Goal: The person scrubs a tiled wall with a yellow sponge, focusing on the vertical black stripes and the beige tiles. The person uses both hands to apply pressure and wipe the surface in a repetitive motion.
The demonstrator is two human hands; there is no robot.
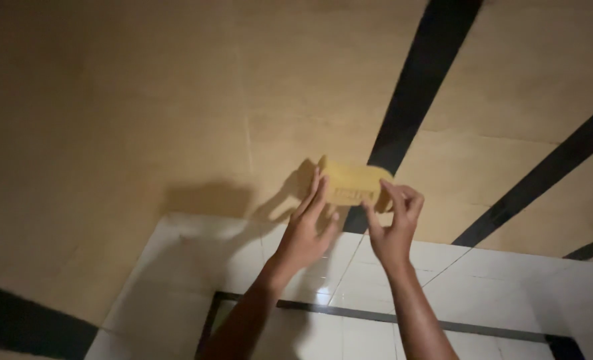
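Observation:
A small yellow card-like piece (353, 185) with dark markings is held flat against a tan wall (143, 100). My left hand (308, 230) grips its left edge with fingers stretched up along it. My right hand (395, 227) pinches its right edge between thumb and fingertips. Both forearms reach up from the bottom of the view. The card's lower corners are hidden behind my fingers.
Black diagonal stripes (416, 80) cross the tan wall to the right of the card. Below it lies a white tiled surface (176, 280) with a dark-framed rectangle (350, 313). A dark band (23, 323) sits at the lower left. Hand shadows fall on the wall.

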